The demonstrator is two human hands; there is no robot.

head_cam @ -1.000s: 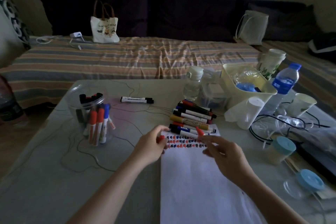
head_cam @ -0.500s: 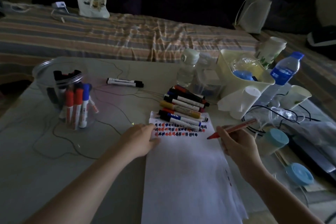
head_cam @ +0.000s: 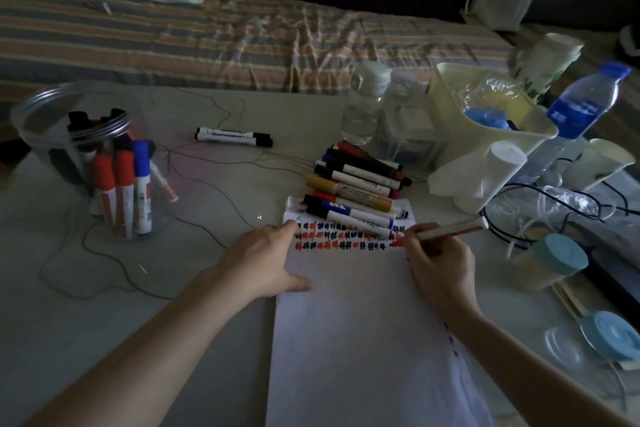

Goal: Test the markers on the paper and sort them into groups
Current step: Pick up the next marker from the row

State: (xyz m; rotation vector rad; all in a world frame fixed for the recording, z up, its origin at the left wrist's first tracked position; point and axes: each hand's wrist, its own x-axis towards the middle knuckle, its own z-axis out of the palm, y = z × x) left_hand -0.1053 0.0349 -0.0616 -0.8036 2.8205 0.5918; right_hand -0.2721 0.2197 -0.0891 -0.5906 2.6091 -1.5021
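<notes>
Gripping a red marker (head_cam: pixel 446 231) pen-style, the right hand (head_cam: pixel 437 262) sets its tip at the right end of the lowest row of test marks (head_cam: pixel 341 236) on the paper (head_cam: pixel 349 340); barrel slants up and to the right. Left hand (head_cam: pixel 265 258) lies flat, fingers straight, pressing the paper's upper-left edge; fingertips beside the first marks. Whether it holds anything underneath cannot be told.

Marks: three short rows, red and dark, across the sheet's top.

Sorted group: a pile of markers (head_cam: pixel 356 189) lying side by side at the paper's far edge, the nearest ones resting on the sheet, just above the rows. Black, red, blue and yellow caps visible.

Second group: two black markers (head_cam: pixel 233 137) lying together farther back on the counter (head_cam: pixel 194 184), well apart from the pile.

Left side: clear jar (head_cam: pixel 79 156) standing upright, with red, blue and black markers in it.

Right side: clutter of water bottle (head_cam: pixel 585 104), cream tub (head_cam: pixel 485 114), paper cups, blue-lidded containers, cables. Striped bed (head_cam: pixel 225 35) beyond the counter.
</notes>
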